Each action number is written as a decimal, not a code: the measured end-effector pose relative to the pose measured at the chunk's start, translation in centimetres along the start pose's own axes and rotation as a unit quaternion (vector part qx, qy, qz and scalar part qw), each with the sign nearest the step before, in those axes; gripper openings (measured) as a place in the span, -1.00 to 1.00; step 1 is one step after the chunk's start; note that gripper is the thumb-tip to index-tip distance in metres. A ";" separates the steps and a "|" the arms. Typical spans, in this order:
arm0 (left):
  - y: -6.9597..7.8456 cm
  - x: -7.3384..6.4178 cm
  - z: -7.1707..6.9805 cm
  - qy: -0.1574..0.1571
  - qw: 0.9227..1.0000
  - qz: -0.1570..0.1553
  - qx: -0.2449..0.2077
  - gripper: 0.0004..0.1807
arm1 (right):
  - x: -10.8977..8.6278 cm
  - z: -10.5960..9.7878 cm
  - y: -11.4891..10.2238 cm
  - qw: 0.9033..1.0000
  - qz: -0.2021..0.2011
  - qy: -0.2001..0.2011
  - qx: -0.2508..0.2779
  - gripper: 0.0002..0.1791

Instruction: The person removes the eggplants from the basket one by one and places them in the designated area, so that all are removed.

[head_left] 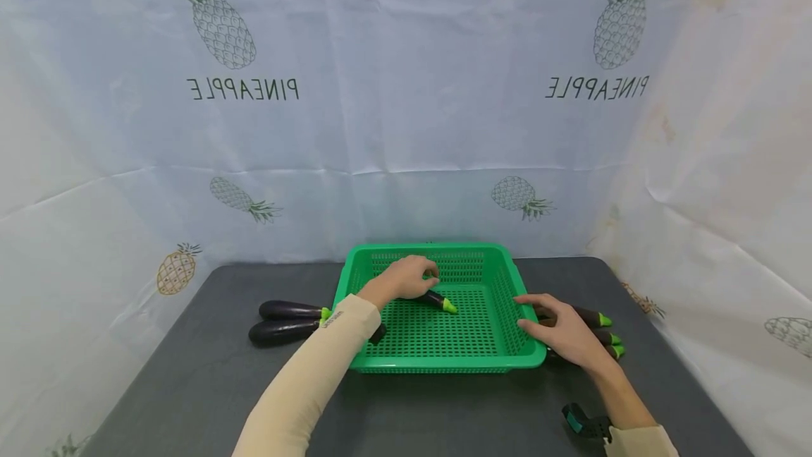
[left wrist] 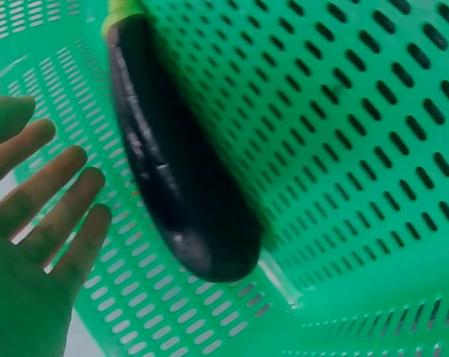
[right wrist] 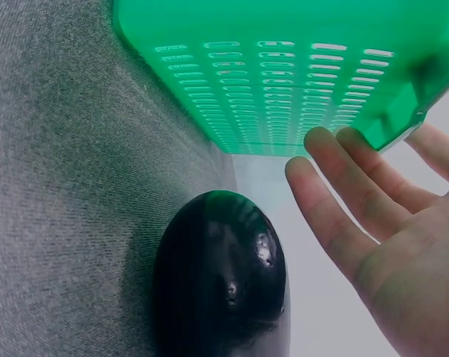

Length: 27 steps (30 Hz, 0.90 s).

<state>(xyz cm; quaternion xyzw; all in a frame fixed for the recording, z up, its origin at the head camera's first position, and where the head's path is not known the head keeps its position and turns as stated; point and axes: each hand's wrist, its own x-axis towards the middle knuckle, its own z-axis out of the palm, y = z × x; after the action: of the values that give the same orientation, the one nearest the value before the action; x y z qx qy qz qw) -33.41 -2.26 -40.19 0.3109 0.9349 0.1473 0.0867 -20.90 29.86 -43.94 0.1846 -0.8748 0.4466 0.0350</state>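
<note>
A green plastic basket (head_left: 444, 362) with slotted walls stands on the dark table. My left hand (head_left: 406, 278) is over its inside, close above an eggplant (head_left: 439, 300) with a bright green stem end. In the left wrist view this eggplant (left wrist: 176, 149) lies along the basket wall, and the fingers (left wrist: 65, 201) are spread and straight beside it, gripping nothing. At the basket's right rim is my right hand (head_left: 563, 330), its thumb and forefinger touching the edge. In the right wrist view its other fingers extend loosely below the rim, above a dark eggplant (right wrist: 221, 275).
Two eggplants (head_left: 285, 332) lie left of the basket, their stems toward it. Several more eggplants (head_left: 590, 317) lie to its right, partly behind my right hand. A black wrist device (head_left: 585, 423) is on the right forearm. Pineapple-print cloth (head_left: 419, 125) hangs behind the table.
</note>
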 end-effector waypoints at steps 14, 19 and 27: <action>-0.2 0.4 1.8 -0.040 0.999 -0.019 0.031 -0.67 | 0.0 0.1 -0.2 1.000 0.004 0.003 0.002 -0.54; -0.4 0.4 1.9 -0.043 0.997 -0.028 0.049 -0.67 | 0.0 0.1 -0.1 1.000 0.000 0.003 0.005 -0.55; -0.6 0.2 1.9 -0.059 0.996 -0.061 0.034 -0.63 | 0.0 0.1 -0.2 1.000 0.001 0.003 0.004 -0.55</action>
<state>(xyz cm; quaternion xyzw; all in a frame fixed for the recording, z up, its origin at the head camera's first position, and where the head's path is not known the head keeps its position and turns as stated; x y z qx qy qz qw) -33.43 -2.19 -42.23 0.2641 0.9499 0.0917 0.1398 -20.79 29.62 -43.86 0.1825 -0.8728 0.4512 0.0367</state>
